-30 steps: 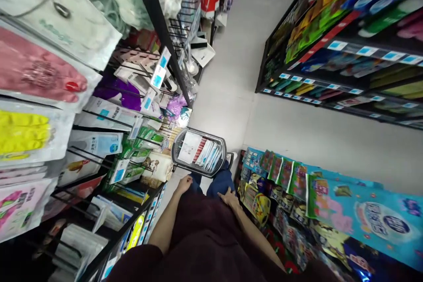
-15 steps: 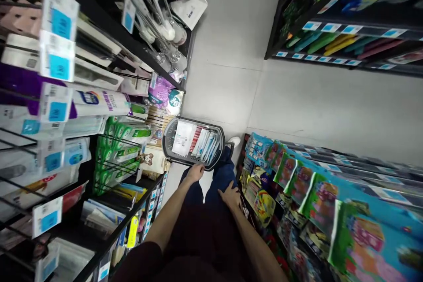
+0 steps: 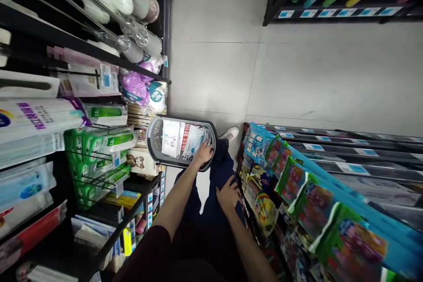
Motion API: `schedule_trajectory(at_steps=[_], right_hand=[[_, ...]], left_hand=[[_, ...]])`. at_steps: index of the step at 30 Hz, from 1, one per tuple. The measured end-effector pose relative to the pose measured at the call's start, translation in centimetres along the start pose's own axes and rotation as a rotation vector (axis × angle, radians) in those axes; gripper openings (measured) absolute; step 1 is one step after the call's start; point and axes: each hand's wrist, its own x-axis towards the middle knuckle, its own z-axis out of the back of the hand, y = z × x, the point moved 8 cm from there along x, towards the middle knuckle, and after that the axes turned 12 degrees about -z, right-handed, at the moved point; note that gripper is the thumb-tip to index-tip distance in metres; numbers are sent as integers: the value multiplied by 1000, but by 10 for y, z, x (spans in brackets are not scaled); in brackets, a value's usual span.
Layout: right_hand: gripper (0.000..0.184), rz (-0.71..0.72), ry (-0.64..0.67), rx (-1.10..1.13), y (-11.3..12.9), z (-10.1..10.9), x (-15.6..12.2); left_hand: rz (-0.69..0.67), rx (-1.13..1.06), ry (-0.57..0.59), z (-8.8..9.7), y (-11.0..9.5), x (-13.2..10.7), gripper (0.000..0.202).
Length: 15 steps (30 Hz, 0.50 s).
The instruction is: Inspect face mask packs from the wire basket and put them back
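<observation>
A grey shopping basket (image 3: 155, 155) with a perforated wall stands on the floor in front of my feet. Inside it, white flat packets (image 3: 171, 137) lie at the left, red-striped packets (image 3: 186, 135) in the middle, and blue-and-white packets (image 3: 194, 140) towards the right. My left hand (image 3: 204, 152) reaches over the near rim into the right end, its fingers somewhat apart and touching the blue-and-white packets; no packet is lifted. My right hand (image 3: 228, 194) rests on my knee, fingers spread, holding nothing.
Close on the left, shelves hold green packs (image 3: 99, 150), purple bundles (image 3: 134, 86) and long-handled brushes (image 3: 122, 0). At the right hang bright snack bags (image 3: 317, 202). A dark shelf unit (image 3: 269, 9) stands beyond the grey floor (image 3: 211, 75).
My left hand has moved from the basket's near rim onto the packets at its right end. My right hand stays on the knee. The view has shifted, bringing the shelves further left.
</observation>
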Motion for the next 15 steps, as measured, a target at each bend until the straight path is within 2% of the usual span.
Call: schedule_trajectory(at_steps=[4,7,11,15], right_hand=[[93,-3,3,-12,-1,0,3],[92,2,5,-9,-2,-4,2],[90,6,20,0,-3,-9,-2],[88,29,52,9,-3,-7,-9]], left_hand=[[29,-42,-26,0,1,22,58],[53,-93,-84,8,2,17,47],[91,-184,-161,21,1,-19,20],[147,-265,-202,27,-2,-78,11]])
